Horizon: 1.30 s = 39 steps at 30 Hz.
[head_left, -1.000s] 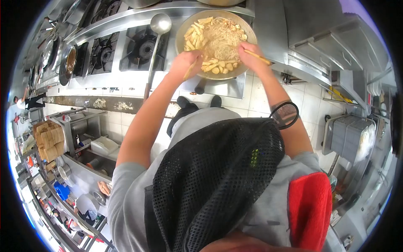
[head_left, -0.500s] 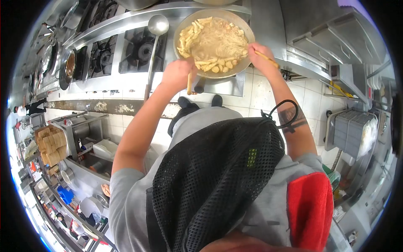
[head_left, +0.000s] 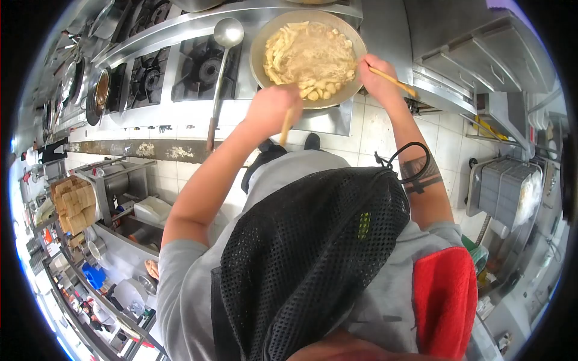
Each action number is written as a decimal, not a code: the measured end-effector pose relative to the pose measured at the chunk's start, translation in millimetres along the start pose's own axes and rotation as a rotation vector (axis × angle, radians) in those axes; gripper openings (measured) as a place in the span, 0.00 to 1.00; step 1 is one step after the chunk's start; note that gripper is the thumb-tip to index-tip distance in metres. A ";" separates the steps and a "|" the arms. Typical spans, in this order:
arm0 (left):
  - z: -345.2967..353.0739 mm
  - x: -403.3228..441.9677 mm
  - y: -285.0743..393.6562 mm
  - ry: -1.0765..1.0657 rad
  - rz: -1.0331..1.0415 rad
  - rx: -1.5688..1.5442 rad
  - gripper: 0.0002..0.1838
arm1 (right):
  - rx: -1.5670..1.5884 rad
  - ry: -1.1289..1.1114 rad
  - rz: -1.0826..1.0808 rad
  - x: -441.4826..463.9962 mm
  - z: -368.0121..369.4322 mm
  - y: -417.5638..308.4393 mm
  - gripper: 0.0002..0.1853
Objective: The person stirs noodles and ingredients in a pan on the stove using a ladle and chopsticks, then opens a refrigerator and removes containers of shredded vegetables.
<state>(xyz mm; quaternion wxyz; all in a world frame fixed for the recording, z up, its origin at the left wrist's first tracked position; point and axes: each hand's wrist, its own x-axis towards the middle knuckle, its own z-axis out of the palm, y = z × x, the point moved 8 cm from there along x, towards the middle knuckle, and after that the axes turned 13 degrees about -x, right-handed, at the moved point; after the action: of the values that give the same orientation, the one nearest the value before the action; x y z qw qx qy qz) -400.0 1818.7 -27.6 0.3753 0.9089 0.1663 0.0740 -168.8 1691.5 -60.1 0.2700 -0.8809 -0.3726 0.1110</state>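
A wide round pan (head_left: 260, 37) holds pale noodles (head_left: 316, 53) in the middle, with yellowish, chunky pieces (head_left: 323, 89) around them. At the pan's near left edge my left hand (head_left: 274, 110) is closed round a wooden utensil (head_left: 285, 131), whose handle end points down toward my body. My right hand (head_left: 378, 77) is at the right rim, closed on another wooden utensil (head_left: 397, 83) with its handle sticking out to the right. The working ends of both utensils are hidden or cannot be made out.
A long ladle (head_left: 227, 35) lies left of the pan across the stove edge, beside a gas burner (head_left: 206, 71). Metal counters and drawers (head_left: 475, 57) stand at the right. Behind on the left is a prep counter (head_left: 123, 246) with containers. A red towel (head_left: 444, 301) hangs at my shoulder.
My left hand has moved right, and its utensil is now more slanted. The right hand has risen slightly and more of its utensil's handle shows. The food in the pan has shifted.
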 end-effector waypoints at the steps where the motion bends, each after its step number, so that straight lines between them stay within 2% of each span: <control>1: 5.8 2.7 16.8 -0.015 0.082 -0.032 0.09 | 0.040 0.056 -0.032 -0.3 -5.7 -11.6 0.11; 2: 15.2 8.0 30.6 -0.009 0.207 -0.109 0.09 | 0.041 0.057 -0.035 4.8 0.1 -13.3 0.11; 5: 56.9 33.0 27.6 -0.086 0.237 -0.146 0.08 | 0.070 0.059 -0.074 21.2 21.0 -4.6 0.11; 6: 65.2 37.1 10.8 -0.132 0.218 -0.072 0.09 | -0.005 0.021 -0.074 21.2 22.5 6.0 0.11; 7: 61.3 32.4 4.7 -0.134 0.221 -0.077 0.09 | -0.081 -0.019 -0.071 19.4 22.4 17.6 0.11; 9: 45.9 22.4 -35.0 -0.118 -0.067 0.042 0.10 | -0.051 -0.019 -0.042 11.1 12.0 44.0 0.11; 11: 18.7 4.3 -43.4 -0.066 -0.035 0.039 0.09 | -0.011 -0.029 -0.004 -7.2 7.6 47.0 0.11; 14: -17.7 -9.0 -16.3 0.026 -0.011 -0.017 0.09 | 0.087 -0.027 0.072 -32.1 -16.4 21.0 0.09; 16: -31.7 -13.8 -4.5 0.062 -0.026 -0.067 0.10 | -0.030 0.009 -0.088 -41.7 -20.9 -0.9 0.10; 17: -37.6 -15.5 -0.5 0.103 -0.014 -0.115 0.12 | -0.030 0.010 -0.088 -42.6 -14.9 -3.6 0.10; 19: -42.9 -15.9 3.5 0.145 0.005 -0.166 0.14 | -0.230 -0.059 -0.225 -47.7 13.4 -18.9 0.09; 21: -45.7 -15.6 -3.9 0.161 -0.081 -0.216 0.16 | 0.018 -0.079 -0.181 -47.8 41.6 -29.5 0.07; 22: -47.3 -15.1 -2.1 0.162 -0.080 -0.220 0.16 | 0.014 -0.079 -0.181 -44.7 60.7 -33.1 0.07; 24: -52.8 -17.6 -7.1 0.191 -0.183 -0.301 0.11 | 0.209 -0.139 -0.039 -28.5 98.8 -26.6 0.08; 25: -53.9 -19.4 -9.4 0.196 -0.187 -0.300 0.11 | 0.209 -0.143 -0.044 -20.9 98.6 -34.3 0.08; 27: -62.2 -23.2 -12.3 0.282 -0.144 -0.304 0.11 | 0.493 -0.266 0.164 -8.5 102.4 -35.7 0.11; 31: -65.1 -37.0 -11.7 0.297 -0.188 -0.346 0.11 | 0.463 -0.210 0.125 4.3 35.1 -28.7 0.14; 33: -35.4 -43.3 -14.4 0.031 -0.294 -0.540 0.19 | 0.435 -0.184 0.095 6.9 6.8 -13.6 0.13; 35: -20.6 -44.2 -13.9 0.040 -0.222 -0.565 0.16 | 0.112 -0.351 0.181 5.0 4.2 7.4 0.13; 37: -11.6 -40.8 -4.2 -0.040 -0.060 -0.300 0.12 | 0.151 -0.380 0.133 -6.3 18.1 -1.2 0.13; 39: -16.2 -38.8 -8.3 -0.020 -0.002 -0.291 0.09 | 0.224 -0.427 0.092 -14.3 44.4 -13.9 0.14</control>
<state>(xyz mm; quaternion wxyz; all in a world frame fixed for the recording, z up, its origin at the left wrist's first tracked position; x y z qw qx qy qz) -442.5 1821.0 -22.4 0.5049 0.8454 0.1507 0.0878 -204.8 1706.7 -89.2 0.2758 -0.8179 -0.3661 0.3477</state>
